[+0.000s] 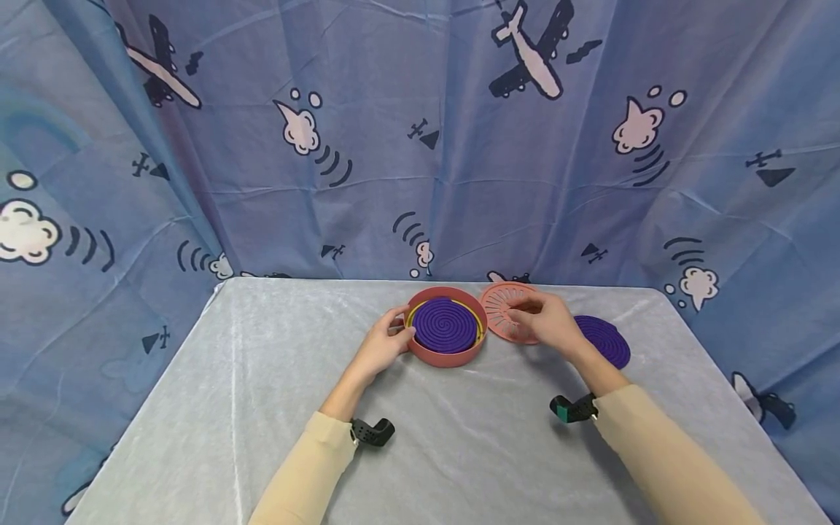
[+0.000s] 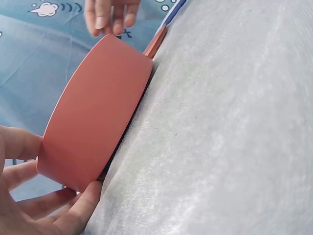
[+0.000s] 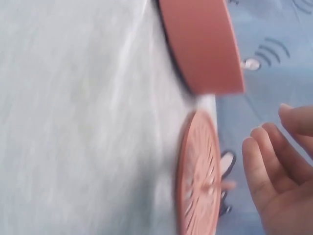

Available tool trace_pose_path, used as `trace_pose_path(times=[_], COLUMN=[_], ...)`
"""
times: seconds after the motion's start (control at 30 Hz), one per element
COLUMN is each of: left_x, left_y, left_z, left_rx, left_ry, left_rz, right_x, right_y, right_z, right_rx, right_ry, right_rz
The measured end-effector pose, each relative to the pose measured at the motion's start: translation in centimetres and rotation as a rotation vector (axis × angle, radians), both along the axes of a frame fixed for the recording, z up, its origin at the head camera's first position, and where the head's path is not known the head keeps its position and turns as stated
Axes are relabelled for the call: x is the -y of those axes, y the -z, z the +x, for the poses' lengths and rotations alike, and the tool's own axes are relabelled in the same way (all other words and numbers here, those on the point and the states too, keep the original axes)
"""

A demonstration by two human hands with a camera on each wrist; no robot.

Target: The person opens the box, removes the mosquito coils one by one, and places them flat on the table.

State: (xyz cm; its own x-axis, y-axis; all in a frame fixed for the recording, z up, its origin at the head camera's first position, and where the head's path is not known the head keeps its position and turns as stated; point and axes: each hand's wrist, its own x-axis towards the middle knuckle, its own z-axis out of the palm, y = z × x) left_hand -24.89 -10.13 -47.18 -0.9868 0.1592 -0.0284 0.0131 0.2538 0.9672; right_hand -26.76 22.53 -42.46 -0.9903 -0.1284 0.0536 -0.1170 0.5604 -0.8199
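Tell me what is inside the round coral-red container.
A flat, round purple spiral coil lies inside the container, with a thin yellow edge showing around part of it. Whatever lies beneath the coil is covered and cannot be seen.

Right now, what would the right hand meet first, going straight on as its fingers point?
The right hand would likely meet the round pink container, though depth is unclear; it might pass above.

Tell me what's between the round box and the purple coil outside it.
The slotted lid, with the right hand over it, as the head view shows.
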Motion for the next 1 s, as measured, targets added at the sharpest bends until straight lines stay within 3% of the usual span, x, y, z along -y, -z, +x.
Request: trace_pose_path(times=[0.23, 0.43, 0.67, 1.0], left_x=[-0.1, 0.0, 0.0, 0.0], left_y=[-0.1, -0.1, 0.1, 0.1], left_z=[0.0, 0.0, -0.1, -0.2], left_rx=[-0.009, -0.007, 0.002, 0.002], left_ry=[-0.005, 0.000, 0.005, 0.005], left_rz=[-0.017, -0.005, 0.014, 0.012], right_x=[3.1, 5.5, 7.6, 9.8], right_y=[-1.3, -1.8, -1.9, -1.0], right_z=[0.2, 0.0, -1.0, -2.2], right_rx=[-0.074, -0.065, -0.089, -0.042], right_ry=[-0.048, -0.067, -0.092, -0.090], right_rz=[0.004, 0.023, 0.062, 0.122])
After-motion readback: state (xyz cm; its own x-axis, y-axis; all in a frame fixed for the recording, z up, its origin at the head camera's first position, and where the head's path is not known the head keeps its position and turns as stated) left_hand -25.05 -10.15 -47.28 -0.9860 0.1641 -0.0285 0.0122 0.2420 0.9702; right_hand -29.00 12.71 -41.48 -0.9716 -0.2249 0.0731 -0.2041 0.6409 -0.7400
